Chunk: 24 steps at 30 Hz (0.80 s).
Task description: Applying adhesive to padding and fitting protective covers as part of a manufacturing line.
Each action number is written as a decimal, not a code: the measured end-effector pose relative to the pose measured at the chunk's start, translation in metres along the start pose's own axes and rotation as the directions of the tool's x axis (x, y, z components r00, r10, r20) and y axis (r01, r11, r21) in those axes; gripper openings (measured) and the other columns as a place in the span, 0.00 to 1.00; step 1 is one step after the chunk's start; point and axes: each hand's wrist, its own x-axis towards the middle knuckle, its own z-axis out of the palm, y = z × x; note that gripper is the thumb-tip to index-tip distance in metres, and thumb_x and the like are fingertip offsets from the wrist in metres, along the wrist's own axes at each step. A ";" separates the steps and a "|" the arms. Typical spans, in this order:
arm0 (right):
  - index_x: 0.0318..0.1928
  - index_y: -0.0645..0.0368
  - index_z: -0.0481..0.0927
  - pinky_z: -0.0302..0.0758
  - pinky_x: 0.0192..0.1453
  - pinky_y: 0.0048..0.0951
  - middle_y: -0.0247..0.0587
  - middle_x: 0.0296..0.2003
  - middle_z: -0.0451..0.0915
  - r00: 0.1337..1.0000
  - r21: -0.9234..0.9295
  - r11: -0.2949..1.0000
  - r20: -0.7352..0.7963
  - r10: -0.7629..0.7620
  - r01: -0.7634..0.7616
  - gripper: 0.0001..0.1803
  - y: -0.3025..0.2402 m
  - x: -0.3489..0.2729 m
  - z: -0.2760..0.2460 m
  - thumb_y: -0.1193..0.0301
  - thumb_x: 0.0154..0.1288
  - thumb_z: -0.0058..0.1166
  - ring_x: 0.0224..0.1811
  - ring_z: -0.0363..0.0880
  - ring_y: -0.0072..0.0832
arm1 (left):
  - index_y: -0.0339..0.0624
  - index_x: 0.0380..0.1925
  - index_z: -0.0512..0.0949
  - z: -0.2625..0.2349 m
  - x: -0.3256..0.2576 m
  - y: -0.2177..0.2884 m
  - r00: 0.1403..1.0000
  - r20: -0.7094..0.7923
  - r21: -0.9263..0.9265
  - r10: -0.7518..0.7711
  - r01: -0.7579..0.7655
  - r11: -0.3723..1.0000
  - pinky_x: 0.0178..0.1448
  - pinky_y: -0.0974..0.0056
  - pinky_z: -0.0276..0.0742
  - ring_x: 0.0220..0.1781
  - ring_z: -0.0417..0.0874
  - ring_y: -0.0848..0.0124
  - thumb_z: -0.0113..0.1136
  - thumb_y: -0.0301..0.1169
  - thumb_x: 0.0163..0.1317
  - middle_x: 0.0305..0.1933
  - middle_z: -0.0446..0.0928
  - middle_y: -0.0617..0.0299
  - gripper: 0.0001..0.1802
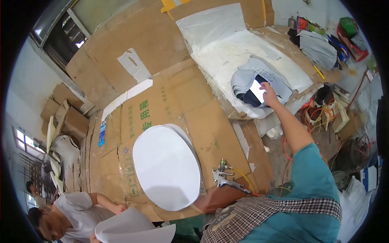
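My right hand (269, 94), reaching out from a teal sleeve, has its fingers bent at the edge of a white rectangular piece (257, 88). It looks pinched there; whether the piece is a card, a sheet or a phone screen I cannot tell. Beneath lies a stack of grey fabric pieces (275, 79) with printed marks and some dark cloth (249, 98). White oval sheets (166, 166) lie stacked on the cardboard-covered table (170, 101). To their right rests a metal spray gun (223, 176) with a yellow hose. My left hand does not show.
A co-worker (77, 214) at the lower left holds a white curved sheet (133, 229). A white-covered cardboard surface (227, 44) bears the fabric stack. Tangled orange hoses (320, 111) hang at the right, below a pile of grey garments (318, 48) and a yellow cutter (319, 71).
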 end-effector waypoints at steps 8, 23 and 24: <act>0.47 0.52 0.71 0.70 0.50 0.41 0.42 0.42 0.78 0.989 -0.201 0.978 0.147 -0.034 0.063 0.22 0.029 0.027 0.036 0.82 0.49 0.43 0.49 0.72 0.44 | 0.32 0.23 0.67 0.007 0.005 0.012 0.979 -0.147 -0.226 0.143 -0.174 0.958 0.31 0.62 0.74 0.26 0.75 0.63 0.43 0.22 0.58 0.21 0.71 0.53 0.06; 0.47 0.58 0.69 0.67 0.53 0.41 0.46 0.40 0.79 0.998 -0.159 0.987 0.066 -0.024 0.035 0.25 0.030 0.038 0.028 0.88 0.47 0.36 0.46 0.72 0.46 | 0.28 0.42 0.67 0.068 -0.013 -0.044 0.957 -0.110 -0.356 -0.268 0.214 0.910 0.32 0.67 0.69 0.19 0.66 0.73 0.43 0.19 0.58 0.27 0.68 0.54 0.11; 0.47 0.58 0.69 0.67 0.53 0.41 0.46 0.40 0.79 0.998 -0.163 0.986 0.064 -0.022 0.032 0.25 0.035 0.039 0.027 0.88 0.47 0.36 0.46 0.72 0.46 | 0.27 0.43 0.67 0.072 -0.014 -0.049 0.952 -0.099 -0.360 -0.291 0.238 0.902 0.31 0.67 0.68 0.19 0.66 0.73 0.43 0.18 0.58 0.26 0.68 0.54 0.12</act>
